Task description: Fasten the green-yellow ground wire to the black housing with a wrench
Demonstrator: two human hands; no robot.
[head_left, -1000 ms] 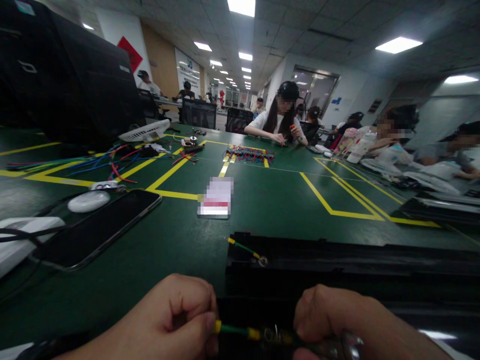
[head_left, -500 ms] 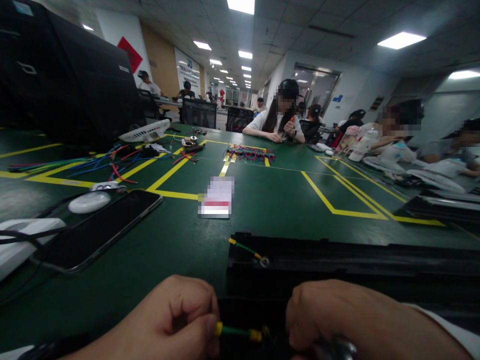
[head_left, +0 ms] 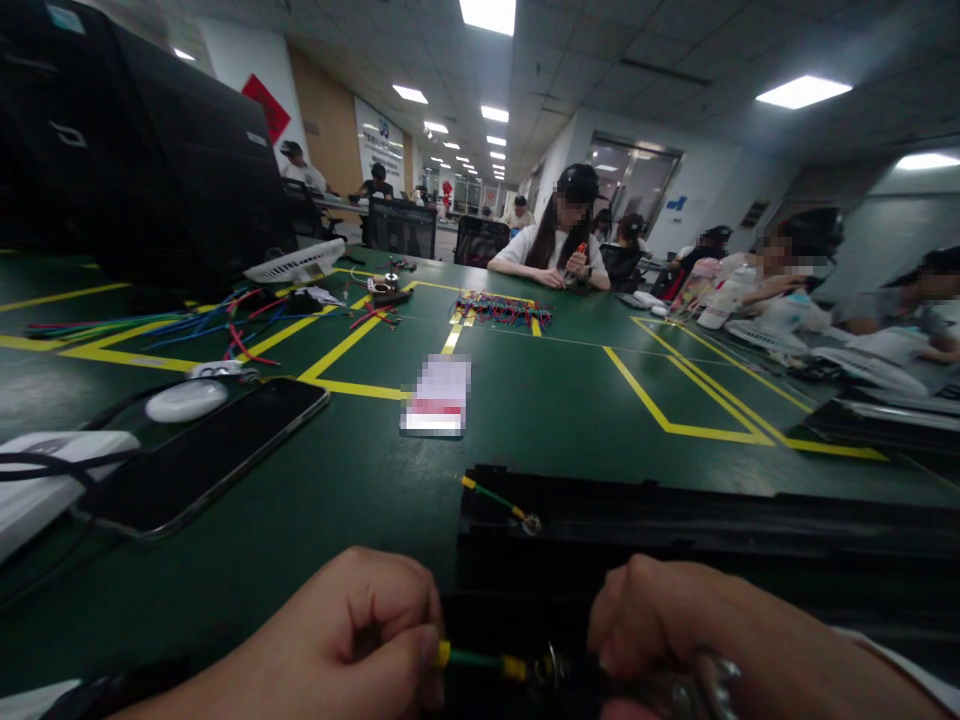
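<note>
Head view: the left hand (head_left: 345,645) is clenched, thumb and forefinger pinching a green wire with yellow ends (head_left: 474,660) at the near edge of a black housing (head_left: 675,545). The right hand (head_left: 675,640) is closed around a metal-tipped tool (head_left: 705,685), just beside the wire's ring terminal. A second green wire (head_left: 499,500) lies on the housing's far corner. A phone (head_left: 202,455) rests on the green table (head_left: 540,410), left.

Both hands are bare, no gloves, no rings showing. The left hand (head_left: 352,645) has a dark band (head_left: 112,690) at the wrist, possibly a watch strap, with a sliver of white sleeve behind it. The right hand (head_left: 675,630) runs back into a white sleeve cuff (head_left: 911,670) at the frame's lower edge.
</note>
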